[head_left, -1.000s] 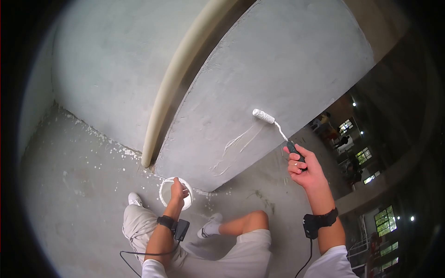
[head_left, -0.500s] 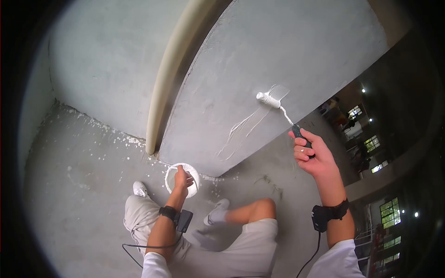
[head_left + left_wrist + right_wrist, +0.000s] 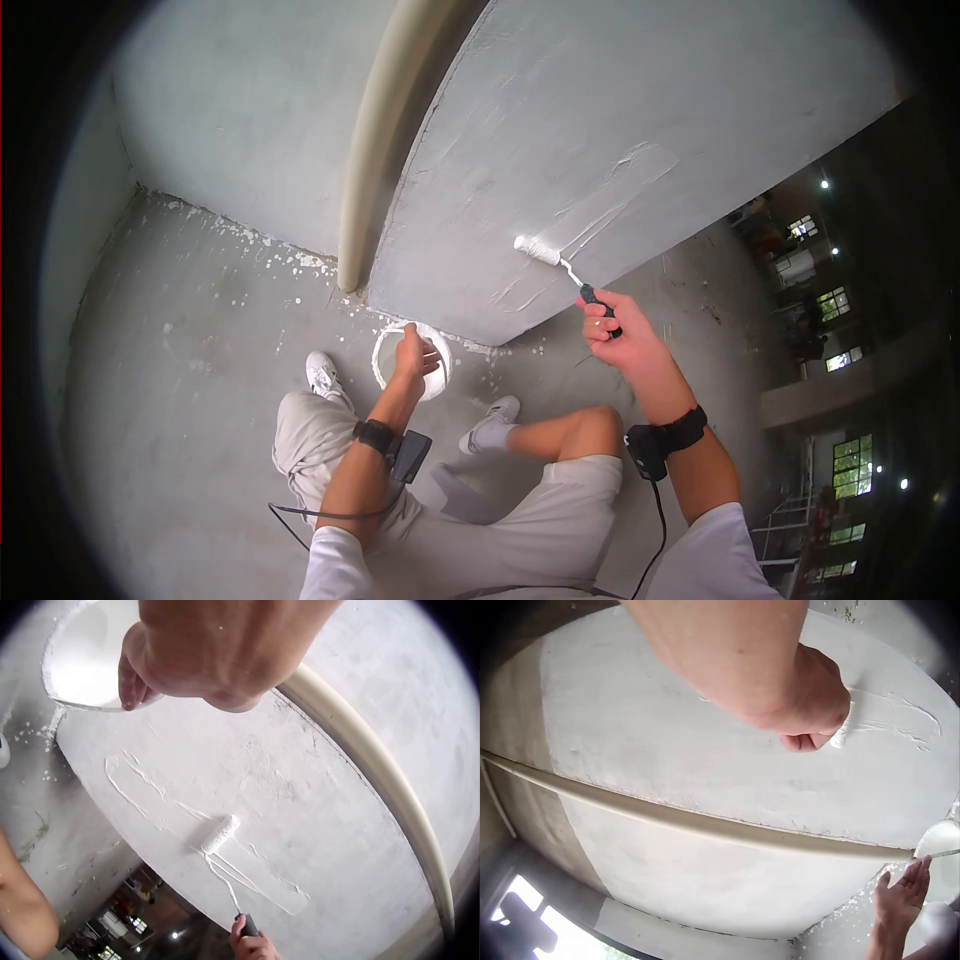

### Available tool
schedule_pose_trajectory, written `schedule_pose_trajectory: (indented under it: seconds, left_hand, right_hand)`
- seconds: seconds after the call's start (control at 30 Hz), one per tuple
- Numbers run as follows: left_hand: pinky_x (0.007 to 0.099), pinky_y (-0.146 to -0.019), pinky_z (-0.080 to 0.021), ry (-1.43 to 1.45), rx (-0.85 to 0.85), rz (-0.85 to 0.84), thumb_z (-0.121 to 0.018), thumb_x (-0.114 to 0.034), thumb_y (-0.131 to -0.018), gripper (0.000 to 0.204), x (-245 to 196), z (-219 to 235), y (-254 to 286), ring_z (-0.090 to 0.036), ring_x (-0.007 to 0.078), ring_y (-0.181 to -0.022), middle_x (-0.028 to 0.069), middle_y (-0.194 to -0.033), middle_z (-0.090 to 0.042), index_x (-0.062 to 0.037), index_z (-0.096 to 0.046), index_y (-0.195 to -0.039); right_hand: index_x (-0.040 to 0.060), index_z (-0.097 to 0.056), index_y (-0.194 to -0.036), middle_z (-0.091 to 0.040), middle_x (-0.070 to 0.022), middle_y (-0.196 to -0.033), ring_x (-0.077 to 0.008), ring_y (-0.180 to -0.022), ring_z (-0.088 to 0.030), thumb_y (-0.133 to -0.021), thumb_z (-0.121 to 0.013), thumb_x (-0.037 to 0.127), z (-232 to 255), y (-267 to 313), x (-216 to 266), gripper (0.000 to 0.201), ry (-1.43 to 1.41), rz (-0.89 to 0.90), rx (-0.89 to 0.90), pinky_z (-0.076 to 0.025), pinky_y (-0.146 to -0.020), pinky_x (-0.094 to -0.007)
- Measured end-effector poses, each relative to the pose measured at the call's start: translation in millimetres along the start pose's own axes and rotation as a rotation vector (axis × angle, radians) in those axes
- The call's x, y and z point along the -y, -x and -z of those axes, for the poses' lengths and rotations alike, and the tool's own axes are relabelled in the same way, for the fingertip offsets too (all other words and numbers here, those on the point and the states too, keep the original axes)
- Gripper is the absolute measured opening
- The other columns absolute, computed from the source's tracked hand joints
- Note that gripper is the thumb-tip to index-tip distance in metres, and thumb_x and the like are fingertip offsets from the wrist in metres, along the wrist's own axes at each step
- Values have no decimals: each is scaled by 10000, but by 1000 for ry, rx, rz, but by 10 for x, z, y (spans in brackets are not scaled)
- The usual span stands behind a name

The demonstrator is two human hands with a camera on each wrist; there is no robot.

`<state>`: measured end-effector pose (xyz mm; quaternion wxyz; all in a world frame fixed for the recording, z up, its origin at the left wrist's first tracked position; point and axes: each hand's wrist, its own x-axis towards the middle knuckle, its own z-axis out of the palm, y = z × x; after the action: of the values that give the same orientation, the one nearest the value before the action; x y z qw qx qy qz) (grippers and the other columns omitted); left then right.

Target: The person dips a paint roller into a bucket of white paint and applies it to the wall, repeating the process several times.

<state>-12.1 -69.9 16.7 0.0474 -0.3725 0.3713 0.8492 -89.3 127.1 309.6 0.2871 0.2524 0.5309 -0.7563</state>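
In the head view my right hand (image 3: 632, 338) grips the dark handle of a small paint roller (image 3: 538, 249). Its white, paint-coated sleeve lies against the grey wall panel (image 3: 560, 130), among fresh ridges of thick white paint. The left wrist view shows the roller (image 3: 222, 834) between paint lines on both sides. Over a white bucket (image 3: 446, 382) on the floor is my left hand (image 3: 413, 358), its fingers loosely extended near the rim. From the right wrist view the left hand (image 3: 900, 900) appears palm-out, with fingertips right at the bucket's edge.
A cream pipe (image 3: 366, 160) runs down the wall left of the panel. White paint spots (image 3: 270, 250) dot the concrete floor along the wall base. My white shoes (image 3: 322, 375) and bent legs are close to the bucket. Windows and lights show at far right.
The roller first moved up the panel, then back down toward the bucket, leaving a longer band of paint ridges. My left hand has stayed at the bucket while the head view shifted.
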Motion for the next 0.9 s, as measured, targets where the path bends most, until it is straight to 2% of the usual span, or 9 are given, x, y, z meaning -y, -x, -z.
schedule_pose_trajectory:
  seconds: [0.1, 0.2, 0.23, 0.37, 0.67, 0.9]
  left_hand:
    - [388, -821, -482, -8, -11, 9, -325, -586, -922, 686, -23, 9, 33, -612, 270, -960, 144, -1023, -596, 43, -532, -1105]
    - [403, -769, -495, -2, -26, -1, -332, -536, -934, 628, -80, -8, 92, -605, 272, -894, 161, -1002, -575, 54, -529, -1019]
    - [373, -829, -483, -34, -26, 29, -323, -578, -920, 678, -83, 4, 82, -620, 253, -976, 132, -1026, -608, 33, -549, -1106]
    - [374, -872, -475, -54, -57, 72, -321, -566, -919, 682, -69, 16, 98, -617, 261, -1011, 148, -1089, -613, 32, -551, -1153]
    - [366, -914, -457, -124, -78, 170, -332, -534, -928, 648, -135, -87, 185, -606, 255, -1053, 126, -1087, -592, 25, -546, -1176]
    - [362, -920, -446, -173, -104, 223, -315, -520, -941, 637, -83, -184, 115, -590, 254, -1075, 144, -1135, -581, 25, -545, -1179]
  right_hand:
    - [-37, -442, -1121, -430, 32, -619, -33, -416, -320, -955, -504, 154, 80, -307, -169, 261, -19, -59, -14, -251, -408, -215]
    - [-11, -444, -1077, -432, 32, -619, -42, -421, -323, -957, -501, 187, 262, -691, -315, 238, -25, -119, 3, -249, -419, -225]
    - [2, -445, -1056, -433, 31, -621, -47, -424, -324, -959, -498, 202, 327, -821, -353, 228, -26, -140, 12, -249, -424, -231]
    - [8, -457, -1018, -425, 39, -614, -45, -423, -320, -959, -498, 205, 526, -1265, -583, 210, -56, -202, -13, -248, -423, -229]
    - [27, -453, -986, -418, 37, -609, -49, -424, -316, -963, -496, 212, 998, -2334, -1133, 191, -129, -321, -45, -243, -419, -230]
    - [54, -459, -942, -419, 41, -609, -49, -424, -320, -968, -494, 232, 1232, -2922, -1504, 184, -162, -383, -73, -243, -414, -234]
